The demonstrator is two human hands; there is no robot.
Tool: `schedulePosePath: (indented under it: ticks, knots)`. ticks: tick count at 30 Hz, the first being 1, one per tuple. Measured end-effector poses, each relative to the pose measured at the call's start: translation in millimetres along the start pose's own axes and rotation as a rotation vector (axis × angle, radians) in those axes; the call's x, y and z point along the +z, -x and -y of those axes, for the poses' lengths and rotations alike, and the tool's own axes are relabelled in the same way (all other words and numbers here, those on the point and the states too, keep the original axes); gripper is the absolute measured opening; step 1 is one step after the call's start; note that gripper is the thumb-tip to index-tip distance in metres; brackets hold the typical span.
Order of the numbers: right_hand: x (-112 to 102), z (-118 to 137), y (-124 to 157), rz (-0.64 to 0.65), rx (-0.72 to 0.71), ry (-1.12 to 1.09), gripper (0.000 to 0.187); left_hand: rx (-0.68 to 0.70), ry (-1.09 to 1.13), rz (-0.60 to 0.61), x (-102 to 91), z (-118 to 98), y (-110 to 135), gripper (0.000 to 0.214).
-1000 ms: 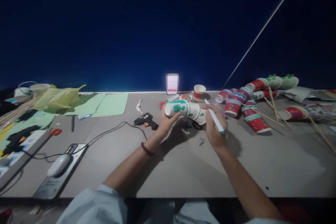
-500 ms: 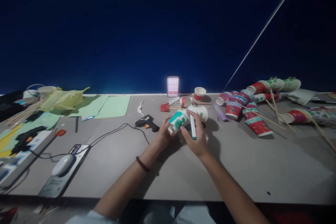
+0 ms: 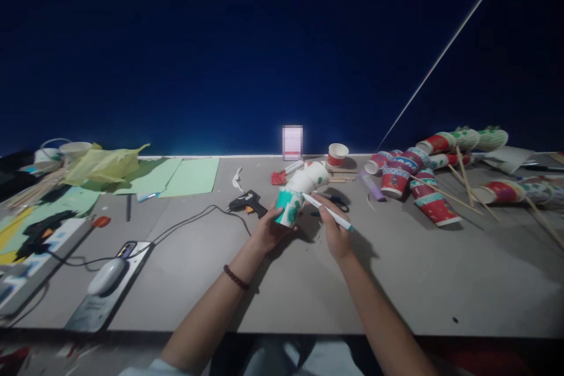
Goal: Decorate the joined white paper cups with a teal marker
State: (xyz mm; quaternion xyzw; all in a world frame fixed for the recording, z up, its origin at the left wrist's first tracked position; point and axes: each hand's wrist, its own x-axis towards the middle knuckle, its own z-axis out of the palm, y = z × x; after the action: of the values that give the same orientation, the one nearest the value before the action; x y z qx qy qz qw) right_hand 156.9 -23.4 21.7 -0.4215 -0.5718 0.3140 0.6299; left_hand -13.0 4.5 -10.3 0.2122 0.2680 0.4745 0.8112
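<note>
My left hand (image 3: 268, 231) is closed around the near end of a chain of white paper cups (image 3: 289, 208). The nearest cup has green patches coloured on its side, and the chain slants away to the upper right. A white marker with a green end (image 3: 331, 212) sits in my right hand (image 3: 337, 234), held like a pen. Its tip points left and is at the rim of the green-patched cup; whether it touches cannot be made out. Scissors (image 3: 339, 202) lie partly hidden behind the right hand.
Left of my hands lies a black glue gun (image 3: 247, 202) with its cord. Further left are a phone (image 3: 108, 288) and a power strip (image 3: 48, 264). A red-and-white paper cup (image 3: 337, 155) stands at the back. Decorated cup chains (image 3: 394, 181) and wooden sticks fill the right side.
The cup chain has turned, so its far end now points more away from me. My right hand has moved slightly right, and the marker has swung from near upright to a slant pointing at the cup.
</note>
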Motion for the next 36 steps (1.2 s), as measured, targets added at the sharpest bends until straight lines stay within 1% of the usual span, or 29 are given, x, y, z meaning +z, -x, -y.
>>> schedulePosePath:
  ticks: [3, 9, 14, 22, 26, 32, 36]
  knots:
    - [1.5, -0.9, 4.9, 0.05, 0.02, 0.038, 0.025, -0.008, 0.003, -0.012, 0.1, 0.1, 1.2, 0.054]
    - [2.1, -0.3, 12.5, 0.064, 0.01, 0.036, 0.02, -0.024, 0.005, -0.005, 1.0, 4.5, 1.6, 0.049]
    - [0.6, -2.8, 14.9, 0.076, -0.022, 0.069, 0.019, -0.062, -0.018, -0.045, 1.6, 5.7, 3.2, 0.048]
    - [0.3, -7.1, 14.7, 0.091, 0.004, 0.07, 0.019, -0.044, -0.029, -0.034, 3.5, 5.5, 5.2, 0.041]
    - [-0.4, -4.5, 14.1, 0.1, -0.014, 0.097, 0.018, -0.043, -0.023, -0.035, 6.6, 5.4, 6.5, 0.037]
    - [-0.8, -5.4, 14.1, 0.12, -0.039, 0.127, 0.018, -0.007, -0.032, -0.054, 8.8, 6.3, 6.9, 0.04]
    - [-1.3, -6.2, 14.4, 0.133, -0.05, 0.134, 0.018, -0.003, -0.011, -0.042, 8.8, 6.4, 6.9, 0.036]
